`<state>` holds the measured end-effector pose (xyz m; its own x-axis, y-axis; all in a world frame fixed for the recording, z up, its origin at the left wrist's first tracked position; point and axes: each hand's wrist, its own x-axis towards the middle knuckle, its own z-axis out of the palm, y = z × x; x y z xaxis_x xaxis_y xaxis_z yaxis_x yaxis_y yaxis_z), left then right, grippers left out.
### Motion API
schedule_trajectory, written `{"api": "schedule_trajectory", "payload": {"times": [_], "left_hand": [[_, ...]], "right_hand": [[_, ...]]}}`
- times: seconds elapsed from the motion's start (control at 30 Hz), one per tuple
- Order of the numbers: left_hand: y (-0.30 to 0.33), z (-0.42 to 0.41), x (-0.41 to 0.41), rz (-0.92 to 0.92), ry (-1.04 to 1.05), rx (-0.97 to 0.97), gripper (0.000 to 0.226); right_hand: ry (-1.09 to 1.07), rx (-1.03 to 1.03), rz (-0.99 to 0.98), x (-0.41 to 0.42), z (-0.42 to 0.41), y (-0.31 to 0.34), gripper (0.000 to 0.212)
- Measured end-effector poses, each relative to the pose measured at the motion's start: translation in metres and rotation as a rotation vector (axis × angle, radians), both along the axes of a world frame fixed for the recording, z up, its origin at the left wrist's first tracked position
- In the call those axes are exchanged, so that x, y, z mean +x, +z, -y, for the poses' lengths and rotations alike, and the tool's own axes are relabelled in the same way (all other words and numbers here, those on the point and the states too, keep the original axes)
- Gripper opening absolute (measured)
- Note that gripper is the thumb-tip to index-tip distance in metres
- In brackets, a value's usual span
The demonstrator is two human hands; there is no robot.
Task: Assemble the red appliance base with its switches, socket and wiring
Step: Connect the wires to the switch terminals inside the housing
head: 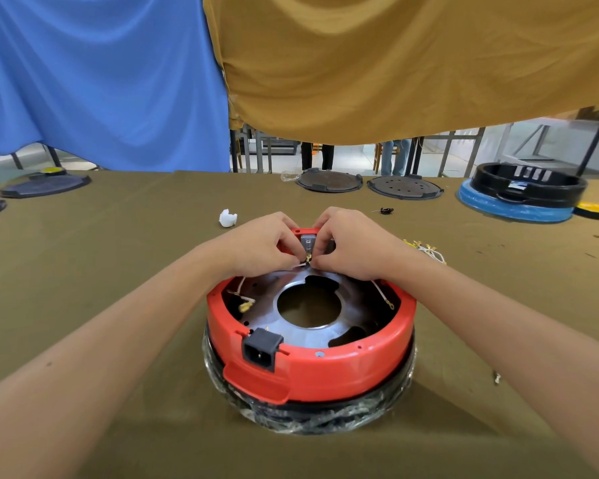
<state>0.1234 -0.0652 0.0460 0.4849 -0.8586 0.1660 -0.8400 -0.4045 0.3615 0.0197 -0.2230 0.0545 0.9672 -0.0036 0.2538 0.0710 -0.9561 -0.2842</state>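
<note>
Red glossy plastic base (pixel 325 364) round on olive cloth (pixel 118 271), your left hand (pixel 263 247) and right hand (pixel 353 247) together pinching a white wire (pixel 300 265) at the grey switch (pixel 308 240), black socket (pixel 260 349) nearest you, crumpled white scrap (pixel 228 218) beyond.

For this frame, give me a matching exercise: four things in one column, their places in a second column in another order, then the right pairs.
Things:
1. black socket
2. white wad
3. loose wires
4. grey switch

Places:
A. on the cloth, right of the red base
B. far rim of the base, between left hand and right hand
C. near rim of the base
D. on the cloth, beyond the left hand

Pairs: 1-C, 2-D, 3-A, 4-B
</note>
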Motion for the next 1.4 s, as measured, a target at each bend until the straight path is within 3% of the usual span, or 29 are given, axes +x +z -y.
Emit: {"api": "schedule_trajectory", "payload": {"times": [0.67,0.87,0.97,1.2,1.3,1.4], "left_hand": [[0.0016,0.0006,-0.0045,0.005,0.030,0.014,0.015],[0.0040,0.0022,-0.0086,0.051,0.065,0.024,0.012],[0.0044,0.0012,-0.0092,0.043,0.068,0.034,0.012],[0.0035,0.0002,-0.0095,0.039,0.059,0.031,0.014],[0.0035,-0.0004,-0.0091,0.039,0.047,0.010,0.013],[0.0042,-0.0015,-0.0091,0.037,0.036,0.003,0.013]], "right_hand": [[-0.005,-0.065,0.011,0.0021,0.0003,-0.0014,0.008],[0.009,-0.096,0.024,0.0042,0.0005,-0.0034,0.049],[0.012,-0.226,-0.018,0.0066,0.0003,-0.0023,0.045],[0.040,-0.321,-0.016,0.0068,-0.0007,0.0043,0.040],[0.076,-0.201,0.051,0.0022,0.0023,0.0021,0.051],[0.092,-0.133,0.093,0.0002,0.0050,0.0016,0.032]]}}
